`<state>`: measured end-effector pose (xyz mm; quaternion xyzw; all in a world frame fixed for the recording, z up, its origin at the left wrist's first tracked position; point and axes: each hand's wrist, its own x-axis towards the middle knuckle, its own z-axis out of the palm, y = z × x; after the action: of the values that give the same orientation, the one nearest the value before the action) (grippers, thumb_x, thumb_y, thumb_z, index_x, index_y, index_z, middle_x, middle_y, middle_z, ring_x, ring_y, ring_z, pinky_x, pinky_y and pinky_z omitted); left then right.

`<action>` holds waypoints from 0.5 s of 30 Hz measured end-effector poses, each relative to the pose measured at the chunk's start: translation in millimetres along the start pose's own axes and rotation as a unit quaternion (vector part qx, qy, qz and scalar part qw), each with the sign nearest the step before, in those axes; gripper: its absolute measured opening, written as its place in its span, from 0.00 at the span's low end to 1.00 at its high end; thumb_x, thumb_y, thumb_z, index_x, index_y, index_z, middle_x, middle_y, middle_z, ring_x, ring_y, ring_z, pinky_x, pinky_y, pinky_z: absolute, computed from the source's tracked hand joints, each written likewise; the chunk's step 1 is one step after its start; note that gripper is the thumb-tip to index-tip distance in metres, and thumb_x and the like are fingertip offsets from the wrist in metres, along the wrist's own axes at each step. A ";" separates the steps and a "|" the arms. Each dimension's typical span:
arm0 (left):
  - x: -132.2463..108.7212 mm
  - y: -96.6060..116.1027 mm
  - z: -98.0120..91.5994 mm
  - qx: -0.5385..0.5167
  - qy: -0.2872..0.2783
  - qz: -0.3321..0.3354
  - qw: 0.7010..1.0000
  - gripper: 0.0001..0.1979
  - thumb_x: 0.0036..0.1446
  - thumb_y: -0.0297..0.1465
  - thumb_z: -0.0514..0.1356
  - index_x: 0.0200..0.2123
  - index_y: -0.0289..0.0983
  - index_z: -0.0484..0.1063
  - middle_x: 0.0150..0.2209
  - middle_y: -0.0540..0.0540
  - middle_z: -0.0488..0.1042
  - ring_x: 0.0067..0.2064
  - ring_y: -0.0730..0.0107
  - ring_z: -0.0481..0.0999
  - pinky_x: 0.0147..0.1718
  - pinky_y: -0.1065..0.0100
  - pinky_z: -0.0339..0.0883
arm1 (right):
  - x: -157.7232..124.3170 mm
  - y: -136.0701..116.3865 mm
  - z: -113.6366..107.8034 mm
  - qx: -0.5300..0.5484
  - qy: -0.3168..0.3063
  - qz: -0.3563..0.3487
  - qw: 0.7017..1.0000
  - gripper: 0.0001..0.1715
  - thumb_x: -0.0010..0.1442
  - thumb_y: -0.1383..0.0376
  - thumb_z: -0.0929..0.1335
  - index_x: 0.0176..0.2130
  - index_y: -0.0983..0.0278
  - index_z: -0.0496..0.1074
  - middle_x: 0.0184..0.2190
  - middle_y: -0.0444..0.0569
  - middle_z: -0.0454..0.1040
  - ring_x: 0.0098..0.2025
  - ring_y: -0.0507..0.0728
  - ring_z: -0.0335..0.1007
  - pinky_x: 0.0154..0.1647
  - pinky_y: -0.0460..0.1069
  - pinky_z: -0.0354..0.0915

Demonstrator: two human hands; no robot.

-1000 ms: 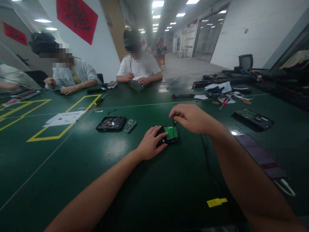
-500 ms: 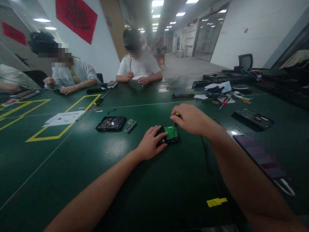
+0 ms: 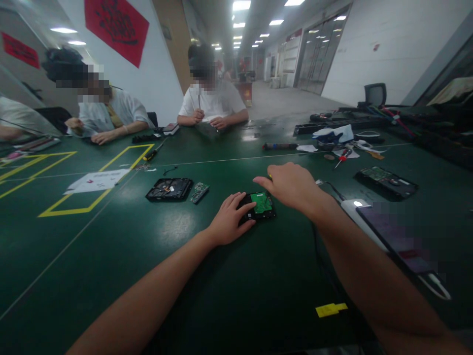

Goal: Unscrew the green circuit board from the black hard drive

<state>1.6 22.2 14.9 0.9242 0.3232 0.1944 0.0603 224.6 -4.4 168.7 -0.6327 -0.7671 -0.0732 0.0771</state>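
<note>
A black hard drive [image 3: 269,213] with a green circuit board [image 3: 263,201] on its upper side lies on the table in front of me. My left hand [image 3: 232,219] holds the drive's left end against the table, thumb along the near edge and fingers across the top. Above its far right corner, my right hand [image 3: 291,186] is closed around a yellow-handled screwdriver [image 3: 270,176]. Most of the handle is hidden by the fingers, and the tip cannot be made out. Left of the drive lie another black drive casing [image 3: 170,189] and a small loose circuit board [image 3: 200,193].
On the right are another hard drive [image 3: 386,182], a tablet-like device [image 3: 399,239] with a cable and a red screwdriver [image 3: 344,155]. Yellow tape [image 3: 331,309] sticks to the table nearby. White paper [image 3: 96,181] lies at left. Several people sit across the table.
My right hand has turned over the screwdriver, its wrist shifting slightly left and down, and less of the yellow handle shows. My left hand and the drive stay in place.
</note>
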 end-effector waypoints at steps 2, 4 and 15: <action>-0.3 -0.6 1.0 0.000 0.002 0.001 1.000 0.29 0.68 0.42 0.64 0.69 0.45 0.66 0.75 0.37 0.55 0.75 0.39 0.54 0.71 0.36 0.53 | 0.0 -0.4 -0.8 0.007 -0.005 -0.009 1.000 0.28 0.73 0.48 0.63 0.45 0.66 0.80 0.37 0.63 0.83 0.40 0.68 0.80 0.36 0.56 0.67; -0.5 -0.9 1.9 -0.004 0.005 0.000 1.000 0.29 0.68 0.42 0.64 0.69 0.46 0.66 0.75 0.38 0.55 0.75 0.40 0.55 0.71 0.36 0.53 | -0.3 0.5 -1.7 0.022 -0.014 -0.026 0.999 0.21 0.73 0.54 0.64 0.47 0.66 0.79 0.40 0.62 0.83 0.41 0.67 0.80 0.38 0.56 0.67; -0.1 -0.8 1.6 0.000 -0.001 -0.002 1.000 0.29 0.69 0.43 0.63 0.69 0.46 0.66 0.75 0.38 0.55 0.75 0.40 0.54 0.71 0.35 0.53 | -5.6 4.8 -3.7 0.095 -0.046 -0.136 0.985 0.17 0.60 0.73 0.65 0.47 0.66 0.78 0.47 0.58 0.82 0.47 0.63 0.77 0.46 0.54 0.67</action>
<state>1.7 22.8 13.2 0.9236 0.3251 0.1934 0.0615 230.4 -9.7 171.2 -0.5148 -0.8523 0.0193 0.0906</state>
